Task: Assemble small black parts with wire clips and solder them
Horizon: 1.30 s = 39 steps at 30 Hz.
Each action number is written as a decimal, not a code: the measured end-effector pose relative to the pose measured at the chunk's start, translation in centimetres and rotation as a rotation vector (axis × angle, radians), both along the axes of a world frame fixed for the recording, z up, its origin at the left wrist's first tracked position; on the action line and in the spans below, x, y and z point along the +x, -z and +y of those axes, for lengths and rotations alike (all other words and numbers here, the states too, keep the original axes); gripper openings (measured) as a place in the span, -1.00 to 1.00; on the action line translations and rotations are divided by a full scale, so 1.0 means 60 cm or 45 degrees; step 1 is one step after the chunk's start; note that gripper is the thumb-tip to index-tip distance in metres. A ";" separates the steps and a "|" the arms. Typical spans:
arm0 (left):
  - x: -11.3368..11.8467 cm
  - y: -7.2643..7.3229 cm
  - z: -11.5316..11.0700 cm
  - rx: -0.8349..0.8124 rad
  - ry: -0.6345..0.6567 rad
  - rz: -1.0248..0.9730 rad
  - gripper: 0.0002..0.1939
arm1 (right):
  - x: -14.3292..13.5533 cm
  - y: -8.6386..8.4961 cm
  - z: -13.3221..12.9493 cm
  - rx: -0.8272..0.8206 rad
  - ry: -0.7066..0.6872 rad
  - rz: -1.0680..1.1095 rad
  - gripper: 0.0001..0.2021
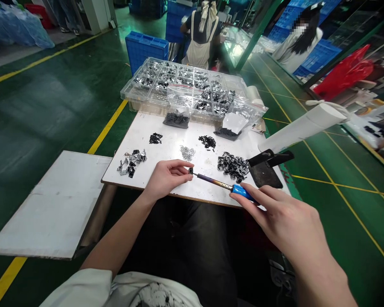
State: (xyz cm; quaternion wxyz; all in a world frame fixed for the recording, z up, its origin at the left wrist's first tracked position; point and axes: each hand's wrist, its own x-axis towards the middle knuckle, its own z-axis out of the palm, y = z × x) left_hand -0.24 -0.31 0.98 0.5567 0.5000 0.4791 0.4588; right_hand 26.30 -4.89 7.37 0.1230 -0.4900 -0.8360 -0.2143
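My left hand (166,178) pinches a small black part (190,170) between thumb and fingertips, just above the white tabletop (141,128). In my right hand (284,217) is a soldering iron (214,182) with a blue handle, its tip touching or very close to the black part. Beyond the hands lies a pile of tiny silvery pieces (187,153). A heap of black and silver parts (233,166) sits right of the iron's shaft. Left of my left hand is a looser pile of shiny metal parts (131,163).
Two small black piles (155,138) (207,143) lie farther back. Behind them are plastic bags (176,119) and a clear compartment box (141,96) full of parts. A black stand (265,172) and a white tube (304,128) are at right. Other people (200,36) are in the background.
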 end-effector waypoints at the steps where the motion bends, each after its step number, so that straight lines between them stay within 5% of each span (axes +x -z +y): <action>1: 0.000 0.000 0.000 0.003 0.000 0.001 -0.65 | -0.001 0.000 0.000 0.001 -0.002 0.000 -0.61; 32: 0.002 0.004 0.002 -0.003 -0.010 -0.009 -0.66 | -0.010 0.000 -0.011 -0.102 0.032 0.023 -0.55; 39: -0.002 0.001 0.000 -0.029 -0.027 -0.090 -0.62 | 0.051 -0.003 -0.030 -0.066 0.242 0.313 -0.55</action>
